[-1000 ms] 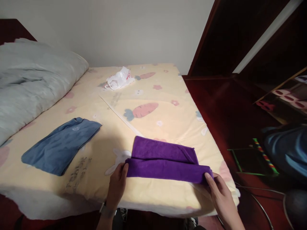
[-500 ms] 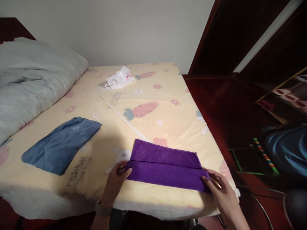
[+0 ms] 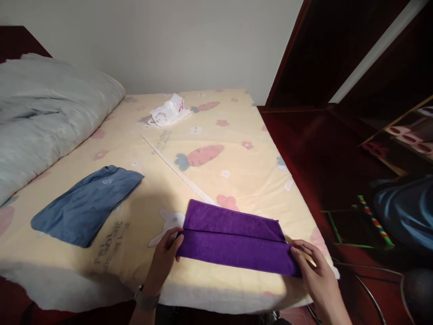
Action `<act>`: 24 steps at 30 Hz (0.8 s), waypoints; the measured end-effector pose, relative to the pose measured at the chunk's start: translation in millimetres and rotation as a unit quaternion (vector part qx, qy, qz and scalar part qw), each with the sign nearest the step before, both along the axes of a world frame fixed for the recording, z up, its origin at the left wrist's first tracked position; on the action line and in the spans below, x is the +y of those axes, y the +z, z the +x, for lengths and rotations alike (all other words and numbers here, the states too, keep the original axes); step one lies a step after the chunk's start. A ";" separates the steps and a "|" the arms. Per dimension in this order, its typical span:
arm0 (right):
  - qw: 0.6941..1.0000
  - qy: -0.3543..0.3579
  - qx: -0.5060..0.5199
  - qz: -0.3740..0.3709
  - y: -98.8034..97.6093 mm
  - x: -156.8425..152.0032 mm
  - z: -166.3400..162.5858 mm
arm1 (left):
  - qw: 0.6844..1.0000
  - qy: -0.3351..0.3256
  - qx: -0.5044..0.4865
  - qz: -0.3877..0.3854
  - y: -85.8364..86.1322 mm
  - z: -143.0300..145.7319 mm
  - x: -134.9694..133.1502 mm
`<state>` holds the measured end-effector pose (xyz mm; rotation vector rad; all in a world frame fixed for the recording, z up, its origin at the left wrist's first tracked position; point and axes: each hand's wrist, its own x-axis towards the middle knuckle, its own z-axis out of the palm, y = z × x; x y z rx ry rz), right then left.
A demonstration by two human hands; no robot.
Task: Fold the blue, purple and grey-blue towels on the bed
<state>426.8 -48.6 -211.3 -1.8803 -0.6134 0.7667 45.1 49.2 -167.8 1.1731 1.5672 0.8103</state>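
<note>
We find the left hand (image 3: 164,253) and right hand (image 3: 317,272) pinching the purple cloth (image 3: 233,249) at opposite ends. We note a blue garment (image 3: 88,205) left of the fingers.

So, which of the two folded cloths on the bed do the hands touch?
The purple cloth, with left hand and right hand at opposite ends; the blue cloth lies apart, untouched.

Home bedroom: bed (image 3: 84,291) with carrot-print sheet (image 3: 250,176), rumpled pale quilt (image 3: 50,113), dark headboard (image 3: 22,43), pink footwear (image 3: 410,138) at right.
</note>
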 end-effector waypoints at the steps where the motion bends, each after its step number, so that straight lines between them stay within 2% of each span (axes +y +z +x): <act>1: 1.000 0.011 -0.009 -0.008 -1.4 -1.2 2.3 | 1.000 -0.018 0.007 0.002 -0.9 -4.5 -0.3; 5: 0.990 0.124 -0.066 -0.001 0.2 -12.3 11.1 | 0.993 -0.109 0.030 0.022 -3.4 -31.0 -3.0; 8: 0.957 0.267 -0.110 0.006 3.6 -21.9 12.6 | 0.981 -0.176 0.056 0.049 -2.5 -45.0 -3.8; 10: 0.941 0.313 -0.132 -0.005 4.3 -24.1 11.7 | 0.976 -0.191 0.080 0.068 -3.4 -46.5 -3.0; 17: 0.963 0.237 -0.132 0.005 12.7 -14.2 10.3 | 0.973 -0.163 0.106 0.127 -16.2 -37.8 1.2; 24: 0.972 0.168 -0.164 0.024 16.9 -5.0 3.1 | 0.979 -0.111 0.109 0.133 -13.5 -22.0 5.3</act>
